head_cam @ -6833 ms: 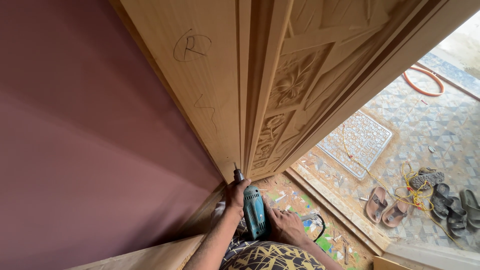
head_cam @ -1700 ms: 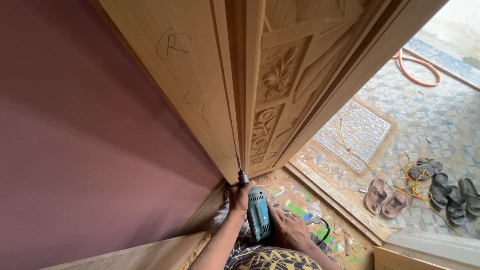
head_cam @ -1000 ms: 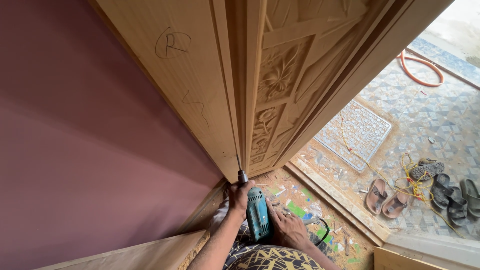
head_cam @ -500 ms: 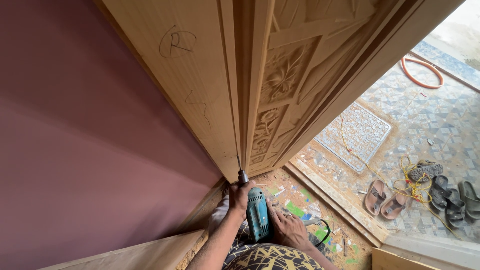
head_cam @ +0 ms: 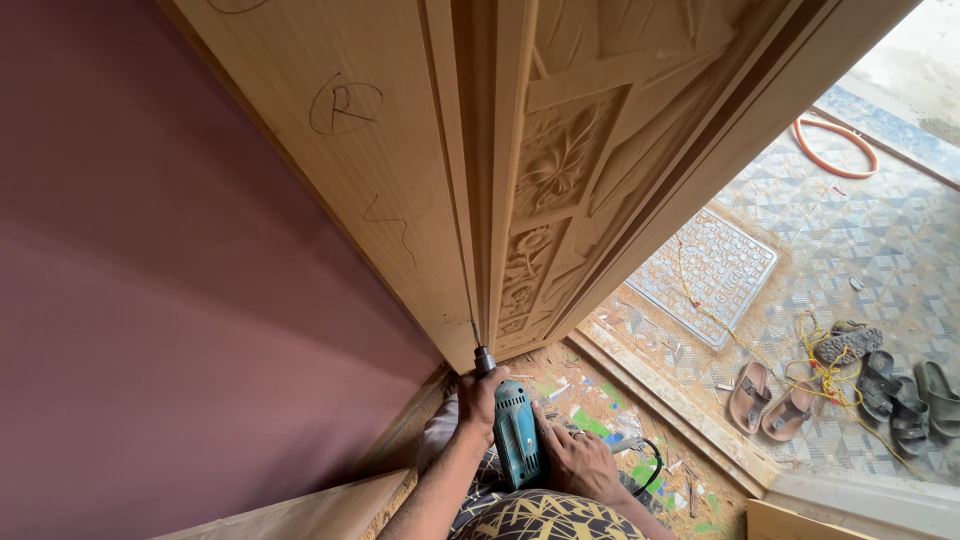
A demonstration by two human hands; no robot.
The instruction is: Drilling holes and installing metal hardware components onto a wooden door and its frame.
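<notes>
Teal power drill (head_cam: 518, 433), one, bit against lower edge of carved wooden door (head_cam: 560, 180), left hand (head_cam: 480, 400) clamped around its front, right hand (head_cam: 580, 462) gripping its rear, two brown sandals (head_cam: 770, 400) on patterned floor (head_cam: 880, 250).

Teal-green drill (head_cam: 518, 432) with a dark chuck, sat between the hands. Door (head_cam: 480, 170) in pale honey wood, carved with flower and leaf panels, pencil scribbles on its plain face. Wall (head_cam: 150, 320) a flat plum-maroon. Floor tiles (head_cam: 860, 250) grey-blue in a small geometric pattern; mat (head_cam: 715, 272) grey with a grid. Orange hose (head_cam: 835, 148) coiled. Brown sandals (head_cam: 770, 400), dark grey ones (head_cam: 900, 390) beside them. Yellow cord (head_cam: 815, 365). Clothing (head_cam: 545, 518) black with yellow lines.
</notes>
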